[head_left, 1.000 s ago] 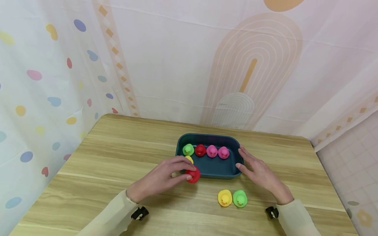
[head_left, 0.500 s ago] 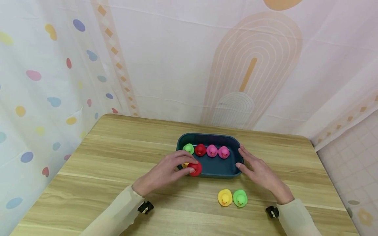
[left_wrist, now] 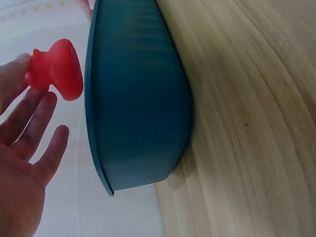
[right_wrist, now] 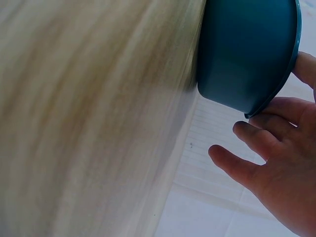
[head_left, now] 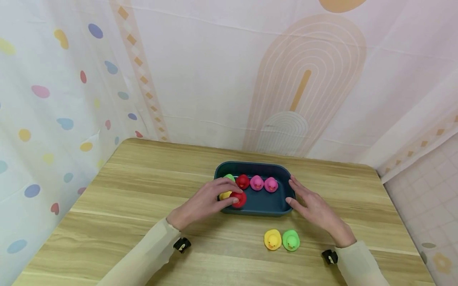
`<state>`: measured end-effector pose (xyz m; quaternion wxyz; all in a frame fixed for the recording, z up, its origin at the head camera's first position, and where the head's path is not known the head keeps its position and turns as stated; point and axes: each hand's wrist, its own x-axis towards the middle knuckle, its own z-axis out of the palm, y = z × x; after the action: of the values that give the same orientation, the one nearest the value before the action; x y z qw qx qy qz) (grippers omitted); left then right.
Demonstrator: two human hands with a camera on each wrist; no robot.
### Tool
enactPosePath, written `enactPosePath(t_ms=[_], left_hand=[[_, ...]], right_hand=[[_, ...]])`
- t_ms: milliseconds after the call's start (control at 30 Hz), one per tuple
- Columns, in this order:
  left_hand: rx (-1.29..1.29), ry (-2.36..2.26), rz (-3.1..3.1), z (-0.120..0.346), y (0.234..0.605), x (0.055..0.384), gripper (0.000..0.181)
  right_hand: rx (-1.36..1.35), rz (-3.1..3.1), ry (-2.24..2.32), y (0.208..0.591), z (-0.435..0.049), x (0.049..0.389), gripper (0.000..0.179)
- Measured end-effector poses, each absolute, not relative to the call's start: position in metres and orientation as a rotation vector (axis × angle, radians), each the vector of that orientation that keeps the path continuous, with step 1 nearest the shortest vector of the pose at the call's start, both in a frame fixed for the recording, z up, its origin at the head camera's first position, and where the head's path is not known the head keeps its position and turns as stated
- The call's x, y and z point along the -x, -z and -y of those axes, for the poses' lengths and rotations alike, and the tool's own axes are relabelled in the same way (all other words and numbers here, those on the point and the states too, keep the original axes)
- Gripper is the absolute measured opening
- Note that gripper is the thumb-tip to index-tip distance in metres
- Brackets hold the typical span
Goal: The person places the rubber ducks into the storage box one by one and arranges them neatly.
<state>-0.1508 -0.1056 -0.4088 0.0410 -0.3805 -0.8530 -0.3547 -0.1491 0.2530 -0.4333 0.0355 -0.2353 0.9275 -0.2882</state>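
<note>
— What is everything resting on?

— A light-brown, wood-grained tabletop with rounded far corners, its streaks running mostly side to side.

— And the room around it?

— Pale, lightly creased fabric curtains rise behind it. The back bears peach arches and a column of orange diamonds; the left is scattered with coloured spots and hearts; the right shows faint grid lines and a flower.

— What does the left hand have?

— It pinches a smooth red toy duck at the fingertips, thumb opposed, over the near left part of a dark teal, round-cornered rectangular tray. From the left wrist, that duck shows just above the rim.

— And the right hand?

— At the tray's right end, fingers spread and fairly straight, touching the rim without gripping any duck.

— What lies inside the tray?

— Along the far side, a light-green toy duck half hidden by the left hand, a darker red toy duck and two bright-pink toy ducks. A yellow toy duck peeks out beneath the fingers.

— Outside it?

— A yellow-orange toy duck and a vivid green toy duck, side by side on the wood.
</note>
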Motion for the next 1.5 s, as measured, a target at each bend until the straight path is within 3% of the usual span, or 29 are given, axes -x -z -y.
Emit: enactPosePath(t_ms=[1500], left_hand=[[1.142,0.942,2.793,0.090,0.431,0.181,0.020]], right_hand=[[0.710,-2.869,0.895,0.433,-0.253,0.148,0.067]])
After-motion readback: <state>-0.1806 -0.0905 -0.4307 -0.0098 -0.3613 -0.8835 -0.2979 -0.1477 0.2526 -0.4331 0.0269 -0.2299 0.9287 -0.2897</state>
